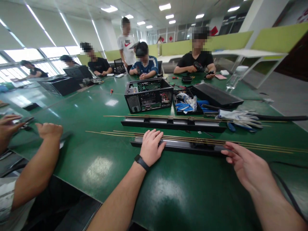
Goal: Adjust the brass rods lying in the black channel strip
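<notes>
A long black rail (187, 147) lies across the green table (101, 166) in front of me, with several thin brass rods (252, 144) laid along its top. My left hand (151, 147), a dark watch on its wrist, rests flat on the rail's left end, fingers spread over the rods. My right hand (243, 160) hovers open at the rail's right end, fingertips close to it. A second black rail (173, 123) with more brass rods lies parallel, farther back.
Behind the rails stand an open black computer case (149, 94), a black tray with blue-white gloves (186, 102), a black panel (216, 95) and loose gloves (240, 118). A neighbour's arm (36, 163) rests at my left. Several people sit at the far side.
</notes>
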`<action>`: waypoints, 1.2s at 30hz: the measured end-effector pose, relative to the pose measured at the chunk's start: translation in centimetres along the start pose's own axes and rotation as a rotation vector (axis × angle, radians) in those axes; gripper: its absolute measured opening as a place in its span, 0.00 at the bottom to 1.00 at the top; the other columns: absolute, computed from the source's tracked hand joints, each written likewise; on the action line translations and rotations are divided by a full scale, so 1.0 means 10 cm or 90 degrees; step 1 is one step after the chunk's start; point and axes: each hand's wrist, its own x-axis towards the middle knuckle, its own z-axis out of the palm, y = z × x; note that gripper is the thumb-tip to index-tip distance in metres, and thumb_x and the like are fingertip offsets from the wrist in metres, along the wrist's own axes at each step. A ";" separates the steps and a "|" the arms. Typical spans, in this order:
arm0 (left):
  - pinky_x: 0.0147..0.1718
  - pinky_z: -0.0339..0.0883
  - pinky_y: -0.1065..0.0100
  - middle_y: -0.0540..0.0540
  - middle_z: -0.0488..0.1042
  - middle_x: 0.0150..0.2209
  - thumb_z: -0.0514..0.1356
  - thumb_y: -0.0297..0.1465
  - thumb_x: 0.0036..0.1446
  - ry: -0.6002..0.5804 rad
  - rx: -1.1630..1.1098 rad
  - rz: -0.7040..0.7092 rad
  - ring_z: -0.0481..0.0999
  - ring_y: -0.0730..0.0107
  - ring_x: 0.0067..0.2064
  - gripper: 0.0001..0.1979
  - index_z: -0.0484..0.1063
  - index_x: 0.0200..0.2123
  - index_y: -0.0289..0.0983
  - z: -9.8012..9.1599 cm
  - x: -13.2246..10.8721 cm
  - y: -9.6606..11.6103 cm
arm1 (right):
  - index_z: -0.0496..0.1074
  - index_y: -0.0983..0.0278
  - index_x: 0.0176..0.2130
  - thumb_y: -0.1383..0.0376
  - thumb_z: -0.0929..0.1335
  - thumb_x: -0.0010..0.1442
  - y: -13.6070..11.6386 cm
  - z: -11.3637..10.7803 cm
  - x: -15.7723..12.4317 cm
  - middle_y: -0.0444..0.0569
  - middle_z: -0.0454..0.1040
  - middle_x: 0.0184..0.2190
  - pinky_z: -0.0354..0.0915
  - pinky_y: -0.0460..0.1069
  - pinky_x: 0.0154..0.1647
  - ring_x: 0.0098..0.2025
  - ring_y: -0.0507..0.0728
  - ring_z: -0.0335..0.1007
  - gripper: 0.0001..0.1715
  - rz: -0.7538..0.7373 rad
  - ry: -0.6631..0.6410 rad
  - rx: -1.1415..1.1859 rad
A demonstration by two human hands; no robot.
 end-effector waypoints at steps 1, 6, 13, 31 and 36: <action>0.69 0.58 0.44 0.40 0.78 0.58 0.61 0.37 0.67 0.000 -0.001 0.000 0.72 0.52 0.64 0.19 0.73 0.59 0.40 0.00 0.00 0.00 | 0.82 0.68 0.35 0.59 0.82 0.41 0.00 -0.01 0.01 0.59 0.79 0.44 0.63 0.42 0.20 0.36 0.57 0.75 0.22 -0.003 0.014 0.002; 0.69 0.58 0.44 0.41 0.77 0.58 0.61 0.37 0.67 0.001 -0.004 -0.002 0.71 0.53 0.64 0.19 0.72 0.59 0.41 0.00 0.00 0.00 | 0.83 0.68 0.37 0.57 0.81 0.42 0.03 -0.01 0.03 0.60 0.79 0.45 0.64 0.42 0.20 0.36 0.57 0.75 0.23 0.005 -0.025 -0.014; 0.69 0.58 0.42 0.41 0.77 0.58 0.62 0.37 0.67 -0.013 -0.005 -0.011 0.71 0.52 0.65 0.19 0.72 0.60 0.42 -0.02 0.00 0.03 | 0.83 0.66 0.35 0.56 0.82 0.38 0.05 0.01 0.04 0.58 0.79 0.42 0.64 0.41 0.21 0.36 0.57 0.74 0.24 0.020 0.002 -0.008; 0.69 0.58 0.44 0.42 0.77 0.58 0.61 0.38 0.67 -0.019 0.000 -0.019 0.71 0.53 0.65 0.19 0.72 0.59 0.42 -0.04 0.02 0.03 | 0.84 0.61 0.33 0.54 0.81 0.38 0.04 0.01 0.01 0.58 0.79 0.45 0.64 0.43 0.20 0.38 0.59 0.75 0.21 0.048 -0.011 -0.043; 0.70 0.57 0.44 0.41 0.77 0.58 0.61 0.38 0.67 -0.019 -0.005 -0.026 0.71 0.52 0.65 0.20 0.72 0.60 0.41 -0.05 0.01 0.05 | 0.85 0.58 0.36 0.54 0.81 0.41 0.20 -0.11 0.16 0.60 0.79 0.49 0.66 0.44 0.21 0.40 0.60 0.76 0.20 0.023 -0.018 -0.059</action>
